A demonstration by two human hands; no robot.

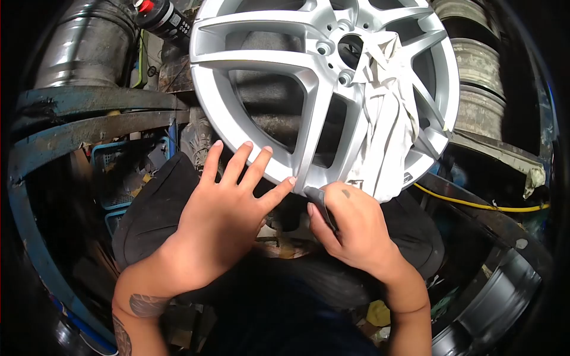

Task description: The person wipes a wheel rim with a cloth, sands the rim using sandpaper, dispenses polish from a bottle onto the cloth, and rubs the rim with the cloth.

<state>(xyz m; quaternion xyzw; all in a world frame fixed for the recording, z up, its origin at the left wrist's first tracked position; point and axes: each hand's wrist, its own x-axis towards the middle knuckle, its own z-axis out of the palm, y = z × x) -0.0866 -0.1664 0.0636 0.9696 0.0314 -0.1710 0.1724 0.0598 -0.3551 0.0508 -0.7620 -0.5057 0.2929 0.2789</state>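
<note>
A silver alloy wheel rim (pixel 317 98) lies face up in front of me, over my knees. My left hand (pixel 225 207) has its fingers spread, with the fingertips at the rim's near lower edge. Just right of it, my right hand (pixel 356 225) is closed around a dark grey, folded piece that looks like sandpaper (pixel 317 199), pressed against the rim's near edge. A crumpled white cloth (pixel 386 124) drapes over the spokes from the hub down to the edge, right above my right hand. Part of the grey piece is hidden by my fingers.
A black bottle with a red cap (pixel 163 21) stands at the upper left. Other wheel barrels (pixel 89 44) sit left and right (pixel 478 83). A blue metal frame (pixel 89 104) runs along the left, above a blue basket (pixel 110 160). A yellow hose (pixel 475 203) crosses at right.
</note>
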